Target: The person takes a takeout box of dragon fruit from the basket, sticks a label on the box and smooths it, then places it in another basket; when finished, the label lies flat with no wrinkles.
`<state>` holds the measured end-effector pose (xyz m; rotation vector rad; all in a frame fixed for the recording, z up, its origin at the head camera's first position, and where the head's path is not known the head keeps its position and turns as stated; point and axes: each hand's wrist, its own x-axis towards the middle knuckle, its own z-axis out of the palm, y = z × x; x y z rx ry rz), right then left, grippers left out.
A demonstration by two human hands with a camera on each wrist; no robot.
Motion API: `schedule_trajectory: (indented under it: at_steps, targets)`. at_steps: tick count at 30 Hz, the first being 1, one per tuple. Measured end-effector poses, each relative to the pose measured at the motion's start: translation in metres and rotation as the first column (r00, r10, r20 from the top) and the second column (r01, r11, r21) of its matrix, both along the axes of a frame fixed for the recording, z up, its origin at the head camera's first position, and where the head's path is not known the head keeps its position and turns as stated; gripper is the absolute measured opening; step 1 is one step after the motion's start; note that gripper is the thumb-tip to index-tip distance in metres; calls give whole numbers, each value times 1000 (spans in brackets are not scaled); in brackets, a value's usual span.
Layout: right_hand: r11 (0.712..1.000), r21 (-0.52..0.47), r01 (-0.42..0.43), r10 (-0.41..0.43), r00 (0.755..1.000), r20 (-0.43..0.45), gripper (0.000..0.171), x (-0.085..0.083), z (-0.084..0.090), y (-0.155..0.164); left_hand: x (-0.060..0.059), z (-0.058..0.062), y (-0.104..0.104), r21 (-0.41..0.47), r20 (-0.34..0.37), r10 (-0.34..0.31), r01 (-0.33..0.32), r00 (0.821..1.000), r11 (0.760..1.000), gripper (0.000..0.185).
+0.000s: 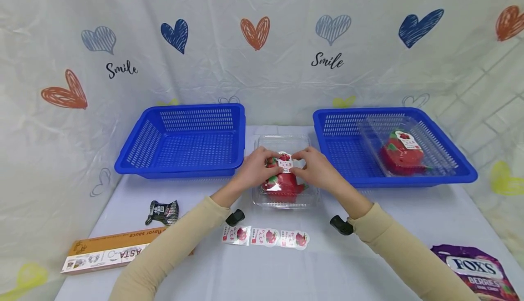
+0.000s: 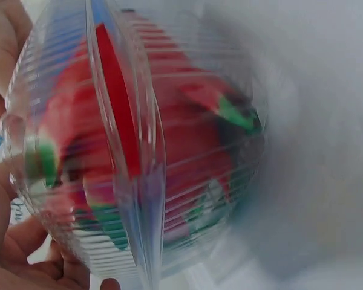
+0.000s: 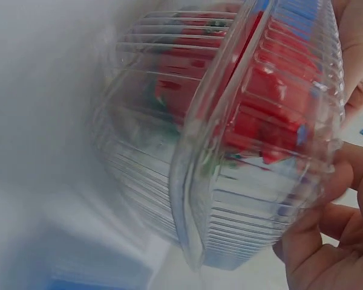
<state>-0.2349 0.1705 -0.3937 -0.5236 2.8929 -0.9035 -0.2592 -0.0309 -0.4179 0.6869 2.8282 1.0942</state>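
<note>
Your white cloth-covered worktop (image 1: 368,233) spreads under both arms. Beyond your left hand (image 1: 254,170) sits an empty blue perforated plastic basket (image 1: 184,139); beyond your right hand (image 1: 316,170) sits a matching blue basket (image 1: 340,142), holding a clear lidded box with a red fruit (image 1: 403,153). Between the two baskets, right under your hands, lies the clear ribbed plastic clamshell box with a red dragon fruit inside (image 1: 284,189). Your hands rest on its lid, fingers curled, and their fingertips pinch a small white and red sticker label (image 1: 285,161) from either side on top of the lid. Near your left elbow lies a long orange and white pasta carton (image 1: 108,251), with a small black wrapped packet (image 1: 162,212) just above it. By your right forearm lies a purple candy bag (image 1: 476,271). Between your wrists, nearer to you, lies a strip of three fruit stickers (image 1: 265,236).
</note>
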Motion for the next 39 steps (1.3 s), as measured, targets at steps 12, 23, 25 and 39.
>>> schedule_trajectory:
  at_steps: [12, 23, 25, 39]
  targets:
    - [999, 47, 28, -23, 995, -101, 35, 9, -4, 1, 7, 2, 6, 32, -20, 91, -90, 996, 995, 32]
    - [1000, 18, 13, -10, 986, -165, 28, 22, -8, 9, 15, -2, 4, 65, -19, 85, -84, 996, 994, 32]
    - [999, 26, 25, -20, 980, -196, 28, 29, -10, 9, 19, -5, 3, 98, -35, 93, -89, 995, 991, 31]
    - [960, 233, 153, -82, 954, -289, 40, 67, -27, 17, 41, -11, 2, 166, -167, 107, -79, 980, 983, 25]
